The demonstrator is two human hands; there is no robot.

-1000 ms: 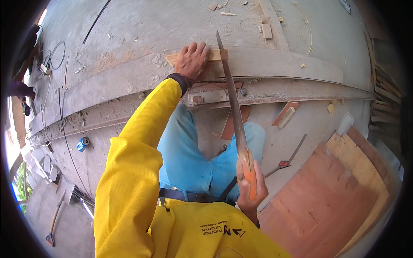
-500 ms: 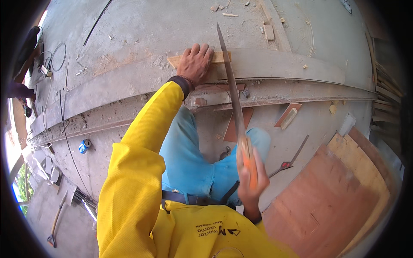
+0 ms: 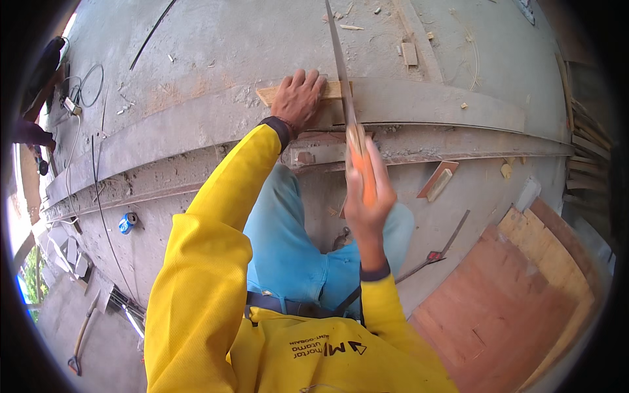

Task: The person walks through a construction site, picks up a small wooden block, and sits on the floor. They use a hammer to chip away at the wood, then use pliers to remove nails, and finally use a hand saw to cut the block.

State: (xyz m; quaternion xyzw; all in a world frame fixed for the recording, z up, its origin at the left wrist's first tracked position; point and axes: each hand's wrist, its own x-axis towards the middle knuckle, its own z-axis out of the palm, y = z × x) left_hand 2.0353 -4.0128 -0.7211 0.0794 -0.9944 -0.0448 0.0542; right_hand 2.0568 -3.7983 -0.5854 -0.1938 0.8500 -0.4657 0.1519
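Note:
My right hand [image 3: 369, 196] is closed round the orange and wooden handle of a handsaw [image 3: 339, 59]. The long blade points away from me and crosses the right end of a short piece of wood [image 3: 333, 90]. That wood lies on a grey beam [image 3: 419, 101]. My left hand [image 3: 299, 98] bears down on the wood from above, its fingers bent over the far edge. Its palm hides the middle of the piece, leaving a slanted left end in sight. The saw handle is slightly blurred.
Reddish plywood sheets [image 3: 495, 308] lie at the lower right, beside a strap with a red buckle [image 3: 434, 257]. A blue can [image 3: 128, 223] stands left of my legs. A shovel [image 3: 82, 337], cables [image 3: 90, 85] and wood offcuts [image 3: 409, 54] lie on the floor.
My right hand has pushed the saw forward, away from my body, so the handle is now close to the beam. The left hand and the wood have stayed in place.

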